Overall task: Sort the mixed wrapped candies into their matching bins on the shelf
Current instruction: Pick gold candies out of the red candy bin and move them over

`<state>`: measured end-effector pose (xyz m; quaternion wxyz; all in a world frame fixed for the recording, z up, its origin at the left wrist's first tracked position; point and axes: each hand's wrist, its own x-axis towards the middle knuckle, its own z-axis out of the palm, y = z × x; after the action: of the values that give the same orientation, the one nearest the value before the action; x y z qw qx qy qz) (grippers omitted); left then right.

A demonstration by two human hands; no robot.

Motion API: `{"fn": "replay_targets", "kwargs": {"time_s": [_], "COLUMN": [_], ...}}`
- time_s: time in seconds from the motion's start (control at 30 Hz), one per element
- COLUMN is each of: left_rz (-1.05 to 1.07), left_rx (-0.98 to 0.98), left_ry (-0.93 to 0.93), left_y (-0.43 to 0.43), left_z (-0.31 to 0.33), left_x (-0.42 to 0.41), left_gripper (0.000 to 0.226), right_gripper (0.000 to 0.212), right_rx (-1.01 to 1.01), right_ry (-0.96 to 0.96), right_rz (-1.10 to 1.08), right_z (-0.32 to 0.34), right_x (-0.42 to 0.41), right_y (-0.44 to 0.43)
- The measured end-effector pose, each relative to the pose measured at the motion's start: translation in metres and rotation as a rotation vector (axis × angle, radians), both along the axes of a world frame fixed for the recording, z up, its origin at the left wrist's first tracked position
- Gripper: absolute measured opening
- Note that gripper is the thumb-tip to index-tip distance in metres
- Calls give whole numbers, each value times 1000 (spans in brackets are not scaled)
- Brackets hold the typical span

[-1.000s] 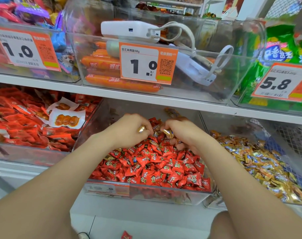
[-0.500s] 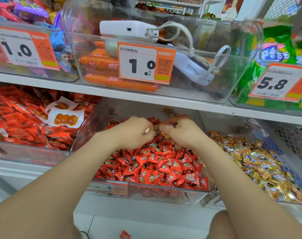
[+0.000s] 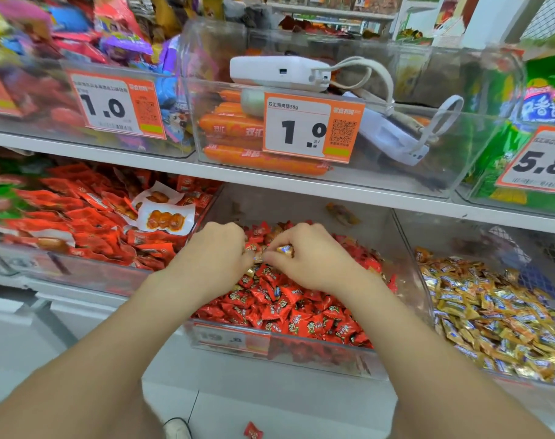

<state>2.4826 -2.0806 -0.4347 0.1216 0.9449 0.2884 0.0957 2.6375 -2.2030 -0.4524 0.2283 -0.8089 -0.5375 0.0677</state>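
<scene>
While both hands work deep in the middle bin point(image 3: 301, 350), you get little headroom: the shelf point(image 3: 143, 161) runs just above the knuckles, and clear walls close both sides. Open room lies toward you over the low front lip, and rightward over the wall into the gold bin point(image 3: 406, 236).

Left hand point(image 3: 216, 251): fingers curled tight, a gold candy point(image 3: 256, 258) peeking out at the tips. Right hand point(image 3: 311, 258): thumb and fingers pinch a second gold candy point(image 3: 285, 248). Your fingertips nearly meet, just above the red candies point(image 3: 289, 312) heaped under them. The gold pile point(image 3: 491, 312) sits right of your right hand, near but apart, behind that wall. The left bin point(image 3: 89, 274) holds flat red packets point(image 3: 89, 217).

Candies: small, pillow-shaped, crinkly glossy wraps with pinched ends. Bins: hard clear plastic, rounded corners. Shelf: smooth white board. One stray red candy point(image 3: 253, 430) lies on the floor point(image 3: 270, 397) below.
</scene>
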Motion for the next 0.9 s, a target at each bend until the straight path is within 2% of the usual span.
{"fn": "replay_targets", "kwargs": {"time_s": [0.07, 0.17, 0.27, 0.37, 0.5, 0.63, 0.77, 0.9], "left_rz": [-27, -90, -146, -170, -211, -269, -286, -249], "left_rx": [26, 22, 7, -6, -76, -28, -98, -105], "left_ry": [35, 200, 427, 487, 478, 435, 302, 141], "left_y": [2, 4, 1, 1, 1, 1, 2, 4], "left_z": [0, 4, 6, 11, 13, 12, 13, 11], "left_x": [-7, -11, -6, -4, -9, -13, -13, 1], "left_gripper": [16, 11, 29, 35, 30, 23, 28, 21], "right_gripper": [30, 22, 20, 14, 12, 37, 41, 42], "right_rx": [-55, -138, -239, -260, -343, -411, -268, -128], "right_ry": [-48, -76, -158, -120, -111, -144, -37, 49], "right_rz": [108, 211, 205, 136, 43, -60, -121, -124], "right_z": [-3, -2, -1, 0, 11, 20, 26, 25], "right_x": [-7, -13, -19, -12, 3, 11, 15, 19], "right_y": [9, 20, 27, 25, 8, -10, -21, -26]}}
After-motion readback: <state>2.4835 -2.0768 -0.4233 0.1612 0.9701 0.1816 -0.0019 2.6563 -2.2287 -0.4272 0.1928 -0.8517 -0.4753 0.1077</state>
